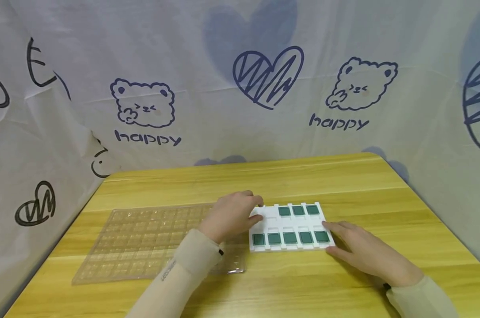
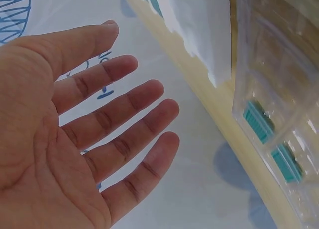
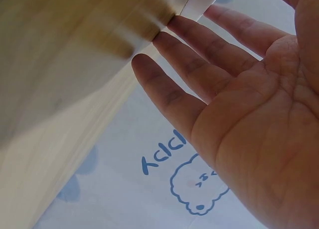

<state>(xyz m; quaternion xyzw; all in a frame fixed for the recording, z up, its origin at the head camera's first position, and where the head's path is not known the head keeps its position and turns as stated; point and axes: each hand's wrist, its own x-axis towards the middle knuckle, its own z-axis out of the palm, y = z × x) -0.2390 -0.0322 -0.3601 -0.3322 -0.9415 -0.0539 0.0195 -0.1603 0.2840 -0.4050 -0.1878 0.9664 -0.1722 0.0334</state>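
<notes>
A white tray point(image 1: 279, 224) lies on the table with two rows of square pockets. Dark green square chips point(image 1: 290, 237) fill its near row, and three more chips point(image 1: 298, 210) sit at the right of the far row. My left hand point(image 1: 234, 214) is over the tray's left end, fingers spread and apart; the left wrist view shows nothing between them. At the tray's right edge, my right hand point(image 1: 363, 251) rests its fingertips and thumb, fingers extended. Left of the white tray lies a clear plastic tray point(image 1: 120, 243) with many small pockets, partly hidden beneath my left arm.
Two green chips point(image 2: 285, 161) sit at the clear tray's edge in the left wrist view. Both trays lie on a yellow wood-grain table point(image 1: 287, 287). Behind and beside the table hangs a white printed cloth point(image 1: 208, 106).
</notes>
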